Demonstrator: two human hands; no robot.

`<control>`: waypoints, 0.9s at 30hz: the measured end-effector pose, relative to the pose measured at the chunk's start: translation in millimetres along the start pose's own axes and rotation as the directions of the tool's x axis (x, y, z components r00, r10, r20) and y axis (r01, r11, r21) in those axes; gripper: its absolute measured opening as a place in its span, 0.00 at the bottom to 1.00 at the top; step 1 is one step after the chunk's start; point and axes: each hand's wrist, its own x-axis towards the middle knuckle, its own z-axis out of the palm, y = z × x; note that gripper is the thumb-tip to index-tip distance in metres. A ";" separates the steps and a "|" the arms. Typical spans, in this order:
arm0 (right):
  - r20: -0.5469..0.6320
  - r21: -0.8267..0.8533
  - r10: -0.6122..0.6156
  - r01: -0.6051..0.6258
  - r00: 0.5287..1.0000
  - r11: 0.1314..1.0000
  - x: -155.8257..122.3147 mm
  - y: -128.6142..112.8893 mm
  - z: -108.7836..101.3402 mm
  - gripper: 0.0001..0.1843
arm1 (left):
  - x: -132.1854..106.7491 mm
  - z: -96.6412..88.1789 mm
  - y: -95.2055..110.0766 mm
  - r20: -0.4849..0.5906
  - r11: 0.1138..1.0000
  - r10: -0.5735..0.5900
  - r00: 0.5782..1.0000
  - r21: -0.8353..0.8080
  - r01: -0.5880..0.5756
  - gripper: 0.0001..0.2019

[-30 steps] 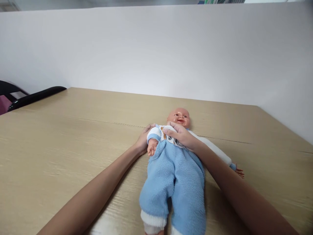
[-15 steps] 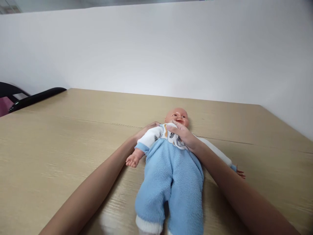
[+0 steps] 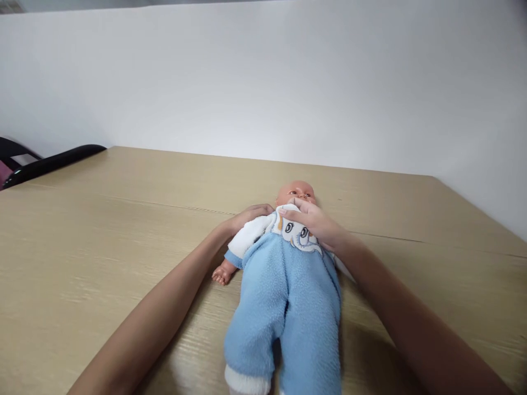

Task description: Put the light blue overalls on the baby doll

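Note:
A baby doll (image 3: 284, 285) in a light blue fleece suit with white sleeves lies on its back on a wooden table (image 3: 102, 241). Its head (image 3: 295, 193) points away from me. My left hand (image 3: 249, 214) curls around the doll's shoulder at the white sleeve, fingers closed on the fabric. My right hand (image 3: 315, 222) grips the suit's white collar just under the chin and covers the lower face. The doll's near arm stretches out to the left, its small hand (image 3: 222, 272) resting on the table. My right forearm hides its other arm.
A white partition wall (image 3: 263, 82) stands along the table's far edge and right side. A black chair back (image 3: 49, 162) shows at the far left beyond the table's corner.
The doll's near arm has dropped from its chest and stretched out to the left. My right hand has slid up to the collar at the chin. The far arm is now hidden.

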 end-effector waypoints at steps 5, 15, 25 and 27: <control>-0.064 -0.773 0.072 -0.095 0.995 0.627 -24.5 -32.7 -22.1 0.24 | -3.1 -3.0 2.4 0.043 0.996 -0.080 0.996 -0.028 0.081 0.16; -0.239 -0.876 -0.276 -0.084 0.931 0.474 -124.2 40.6 -76.4 0.25 | -21.4 16.5 69.1 -0.238 0.839 0.227 0.944 0.541 -0.065 0.09; -0.409 -0.665 -0.198 -0.142 0.891 0.733 -208.3 96.4 -107.5 0.30 | -7.3 114.7 114.0 0.072 0.622 0.259 0.963 0.751 -0.224 0.13; -0.502 -0.548 -0.215 -0.116 0.838 0.828 -204.1 94.3 -104.1 0.32 | -0.9 120.2 106.4 0.074 0.594 0.241 0.968 0.777 -0.207 0.12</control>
